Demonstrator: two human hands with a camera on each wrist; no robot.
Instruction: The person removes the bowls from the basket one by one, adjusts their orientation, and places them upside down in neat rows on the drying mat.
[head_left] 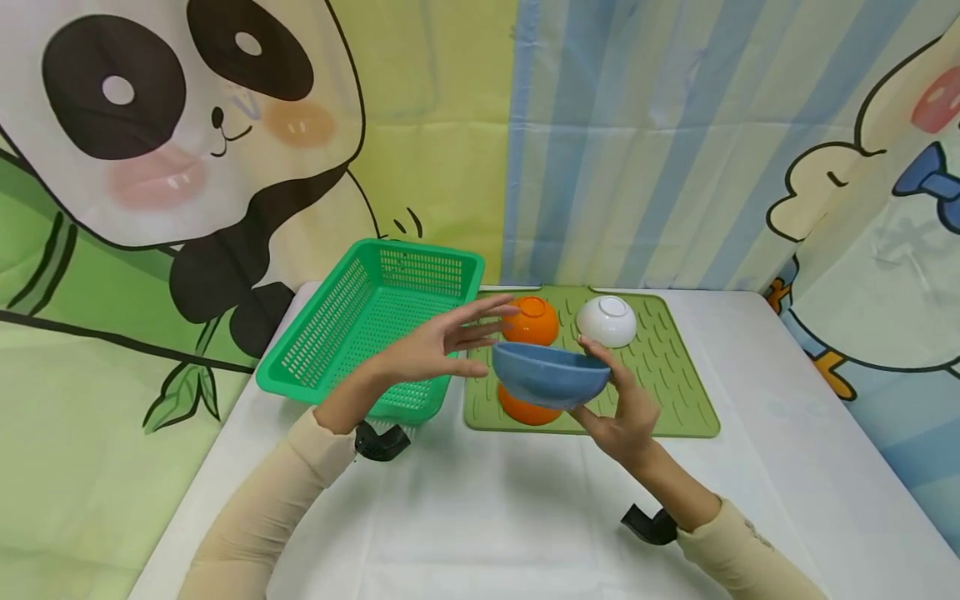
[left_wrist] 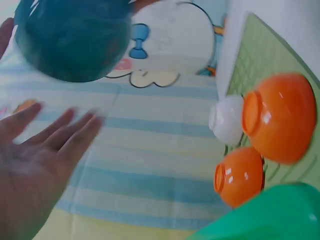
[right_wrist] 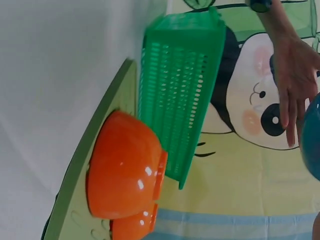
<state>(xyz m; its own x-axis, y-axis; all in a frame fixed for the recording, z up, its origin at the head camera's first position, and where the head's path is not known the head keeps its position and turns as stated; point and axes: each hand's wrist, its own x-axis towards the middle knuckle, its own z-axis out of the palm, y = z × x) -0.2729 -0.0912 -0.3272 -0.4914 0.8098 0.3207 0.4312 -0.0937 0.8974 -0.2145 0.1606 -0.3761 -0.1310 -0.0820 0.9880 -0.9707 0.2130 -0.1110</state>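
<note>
A blue bowl (head_left: 551,377) is up in the air over the green mat, tilted slightly; in the left wrist view the same bowl (left_wrist: 75,40) fills the top left. My right hand (head_left: 624,408) grips it by its right side, thumb below and fingers at the rim. Just left of the bowl, my left hand (head_left: 442,343) is apart from it with fingers spread and straight, holding nothing. Beneath, an orange bowl (head_left: 529,410) sits upside down, partly hidden by the blue one. Behind are another upturned orange bowl (head_left: 534,317) and an upturned white bowl (head_left: 609,322).
The green drying mat (head_left: 678,400) lies on the white-covered table (head_left: 480,517). To its left stands a green plastic basket (head_left: 315,392) with slotted sides, its right edge close to the mat. A printed cartoon curtain (head_left: 435,150) hangs behind the table.
</note>
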